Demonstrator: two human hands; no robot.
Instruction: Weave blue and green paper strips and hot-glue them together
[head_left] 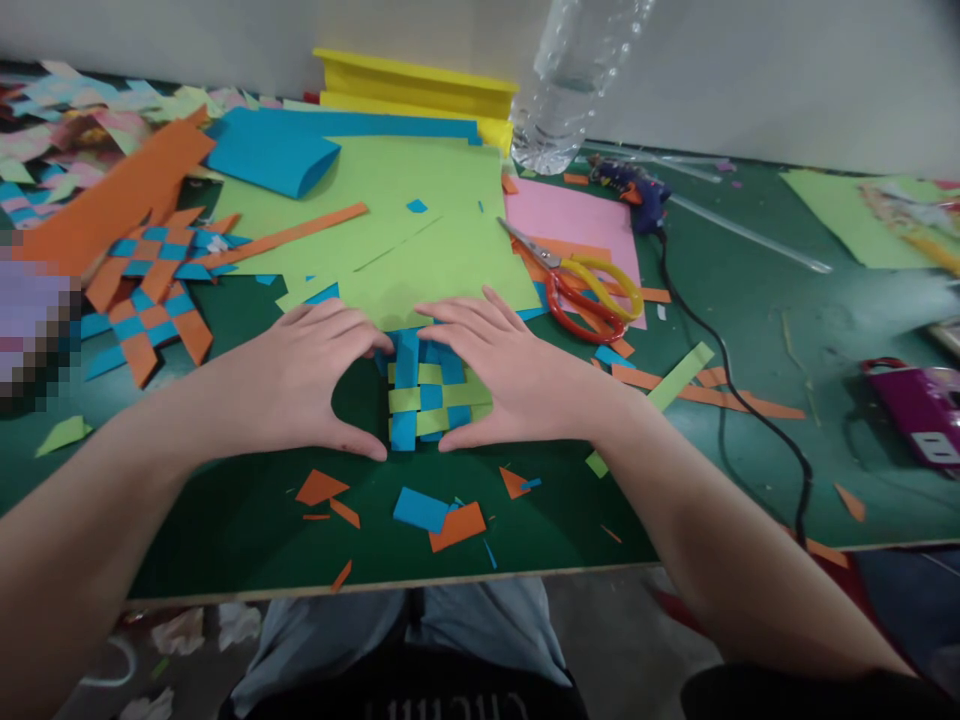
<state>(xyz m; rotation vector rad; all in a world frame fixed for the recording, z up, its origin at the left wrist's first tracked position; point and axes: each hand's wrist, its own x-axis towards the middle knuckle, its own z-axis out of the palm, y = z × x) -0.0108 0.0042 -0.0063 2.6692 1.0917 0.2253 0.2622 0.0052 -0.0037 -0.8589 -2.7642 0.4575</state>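
A small woven square of blue and green paper strips [430,396] lies on the green tabletop between my hands. My left hand [307,375] is at its left side, fingers bent toward the upper left corner and thumb stretched out near the lower left corner. My right hand [517,375] rests over its right side, with fingers spread at the upper edge and thumb at the lower right edge. Both hands have thumb and fingers apart. Part of the weave's right side is hidden under my right hand. A large green paper sheet [405,225] lies just behind it.
Scissors with red and yellow handles [592,290] lie right of the green sheet. Behind are a glue gun [637,190] with a black cord and a clear bottle [574,90]. Orange and blue woven pieces [154,315] lie left. Paper scraps [420,508] dot the front edge.
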